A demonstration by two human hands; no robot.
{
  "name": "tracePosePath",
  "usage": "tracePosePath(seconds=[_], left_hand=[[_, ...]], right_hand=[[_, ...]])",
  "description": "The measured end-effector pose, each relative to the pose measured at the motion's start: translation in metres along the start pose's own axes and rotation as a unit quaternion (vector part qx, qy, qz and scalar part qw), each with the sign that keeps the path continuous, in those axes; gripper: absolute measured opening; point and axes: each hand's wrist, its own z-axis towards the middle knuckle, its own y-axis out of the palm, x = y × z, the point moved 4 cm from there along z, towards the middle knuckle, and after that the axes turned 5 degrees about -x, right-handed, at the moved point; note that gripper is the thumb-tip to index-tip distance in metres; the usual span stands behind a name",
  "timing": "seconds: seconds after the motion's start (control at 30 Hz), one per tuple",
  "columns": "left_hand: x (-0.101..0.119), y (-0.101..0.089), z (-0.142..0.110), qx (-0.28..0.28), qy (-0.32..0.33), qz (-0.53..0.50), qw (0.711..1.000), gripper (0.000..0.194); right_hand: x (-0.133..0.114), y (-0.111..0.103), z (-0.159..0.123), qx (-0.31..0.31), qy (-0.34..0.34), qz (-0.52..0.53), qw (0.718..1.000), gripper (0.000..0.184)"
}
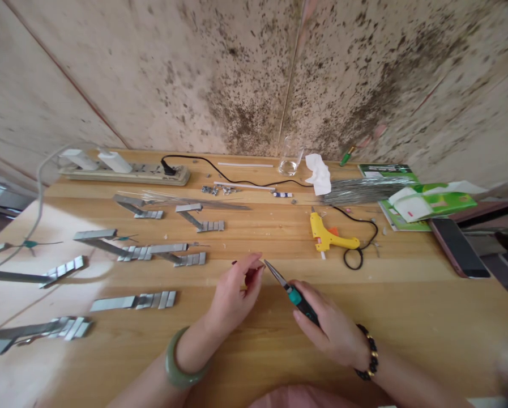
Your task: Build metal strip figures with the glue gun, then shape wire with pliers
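- Left hand (234, 289): bare, ungloved fingers; nail detail too small to assess.
- Left wrist: one pale green bangle (171, 362), thick, smooth and rounded, of a single even colour with a soft sheen on its surface.
- Right hand (332, 320): bare and ungloved.
- Right wrist: one beaded bracelet (371, 362); small dark, near-black beads strung closely, interrupted by gold-coloured ones.
- Forearms: uncovered as far as the view's lower edge.
- Torso: pink garment (300, 396), plain where visible, with soft folds; cut and fastening fall outside the view.
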Motion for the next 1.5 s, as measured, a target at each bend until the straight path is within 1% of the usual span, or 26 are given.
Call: tracePosePath(seconds=[0.17,0.27,0.33,0.43,0.5,0.6,0.77,1.0,1.23,1.4,1.5], left_hand=[[-0.003,0.001,-0.001,-0.005,-0.022,-0.011,1.0,0.029],[-0.005,0.001,-0.001,0.001,-0.042,-0.057,0.997,0.029],[-0.007,0.001,-0.001,-0.002,-0.072,-0.098,0.993,0.029],[-0.01,0.002,0.0,-0.029,-0.133,-0.138,0.981,0.019],[-0.009,0.002,0.002,-0.054,-0.15,-0.145,0.976,0.012],[-0.005,0.0,0.005,-0.075,-0.134,-0.136,0.979,0.011],[0.0,-0.002,0.007,-0.075,-0.087,-0.092,0.989,0.012],[0.001,-0.003,0.007,-0.075,-0.052,-0.061,0.994,0.011],[0.002,-0.005,0.007,-0.084,-0.046,-0.073,0.993,0.011],[0.002,-0.005,0.009,-0.092,-0.053,-0.089,0.99,0.014],[0.001,-0.004,0.009,-0.093,-0.058,-0.074,0.991,0.013]], right_hand=[[0.0,0.001,-0.001,0.0,-0.001,-0.003,1.0,0.044],[0.0,0.001,-0.001,0.008,-0.005,-0.008,1.0,0.045],[0.0,-0.001,0.0,0.013,-0.009,-0.01,1.0,0.045],[-0.002,-0.004,0.001,0.021,-0.014,-0.018,1.0,0.045],[-0.003,-0.004,0.001,0.023,-0.016,-0.027,0.999,0.044],[-0.003,-0.004,0.001,0.022,-0.024,-0.036,0.999,0.043],[-0.004,-0.004,0.002,0.024,-0.028,-0.041,0.998,0.043],[-0.007,-0.008,0.006,0.022,-0.042,-0.03,0.998,0.046],[-0.007,-0.009,0.005,0.039,-0.047,-0.02,0.998,0.047],[-0.004,-0.007,0.006,0.029,-0.036,-0.014,0.999,0.048],[0.0,-0.006,0.007,0.026,-0.034,0.008,0.999,0.05]])
